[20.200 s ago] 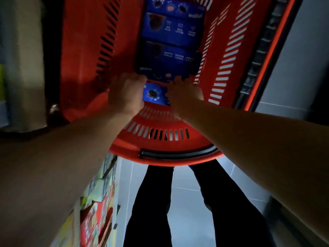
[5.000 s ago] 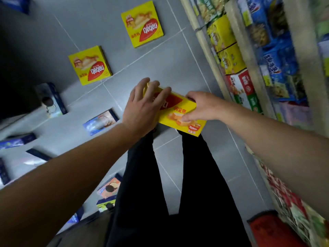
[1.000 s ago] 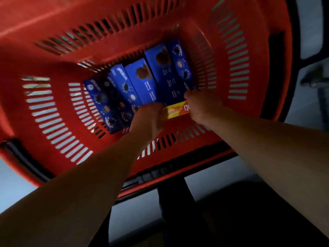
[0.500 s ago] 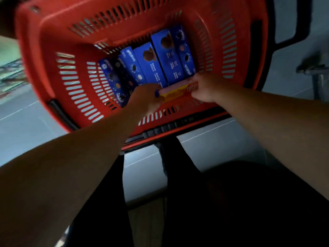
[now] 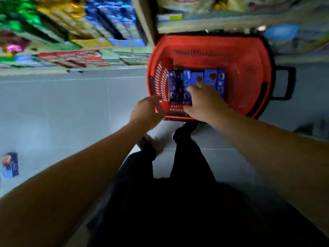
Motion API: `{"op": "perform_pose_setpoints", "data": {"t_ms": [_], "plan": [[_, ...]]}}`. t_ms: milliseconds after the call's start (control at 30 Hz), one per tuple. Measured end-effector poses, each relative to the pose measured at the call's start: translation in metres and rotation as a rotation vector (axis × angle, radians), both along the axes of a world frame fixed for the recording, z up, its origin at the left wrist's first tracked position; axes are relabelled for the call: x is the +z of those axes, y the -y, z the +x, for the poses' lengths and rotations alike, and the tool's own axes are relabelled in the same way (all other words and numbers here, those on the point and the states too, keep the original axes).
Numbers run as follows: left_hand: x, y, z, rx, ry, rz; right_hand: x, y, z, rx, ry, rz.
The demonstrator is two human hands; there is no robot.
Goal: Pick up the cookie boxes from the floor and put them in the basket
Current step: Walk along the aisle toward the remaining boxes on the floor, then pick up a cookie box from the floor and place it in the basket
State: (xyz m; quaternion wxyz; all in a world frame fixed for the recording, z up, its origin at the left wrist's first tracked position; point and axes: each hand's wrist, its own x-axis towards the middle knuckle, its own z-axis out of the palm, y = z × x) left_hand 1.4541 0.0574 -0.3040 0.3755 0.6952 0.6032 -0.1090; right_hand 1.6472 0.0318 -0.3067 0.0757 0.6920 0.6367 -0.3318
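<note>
The red basket (image 5: 245,56) stands on the floor ahead of me, with several blue cookie boxes (image 5: 179,86) side by side in its bottom. My right hand (image 5: 204,102) hovers over the near end of the basket, fingers spread, with nothing in it. It hides the spot where the yellow box went, so I see no yellow box. My left hand (image 5: 147,113) is at the basket's near left corner, outside the rim, open and holding nothing. One blue box (image 5: 9,164) lies on the floor at the far left.
Stocked shop shelves (image 5: 71,41) run along the top left and behind the basket. A black handle (image 5: 284,82) sticks out on the basket's right side. My dark-trousered legs (image 5: 178,175) stand on grey floor tiles just before the basket.
Both hands have let go of the yellow box and lifted out of the basket. The view has pulled back and swung, showing the whole basket and the shelves.
</note>
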Motion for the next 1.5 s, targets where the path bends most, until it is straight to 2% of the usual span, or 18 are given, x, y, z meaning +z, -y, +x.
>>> {"op": "perform_pose_setpoints", "data": {"t_ms": [200,500,833,1100,1233,1500], "plan": [[0.040,0.036,-0.109,0.213,0.064,0.057,0.043,-0.010,-0.105,0.295,0.046,0.041],[0.077,0.075,-0.328,0.444,0.052,0.252,0.076,-0.027,-0.329,0.618,0.110,0.099],[0.101,0.135,-0.507,1.012,-0.067,0.322,0.113,-0.051,-0.554,1.170,0.132,0.200],[0.102,0.125,-0.616,1.347,-0.189,0.359,0.110,-0.102,-0.713,1.415,0.025,0.259],[0.106,0.112,-0.652,1.563,-0.175,0.384,0.113,-0.128,-0.779,1.540,0.009,0.239],[0.096,0.122,-0.729,1.794,-0.189,0.390,0.104,-0.140,-0.914,1.750,0.033,0.201]]}}
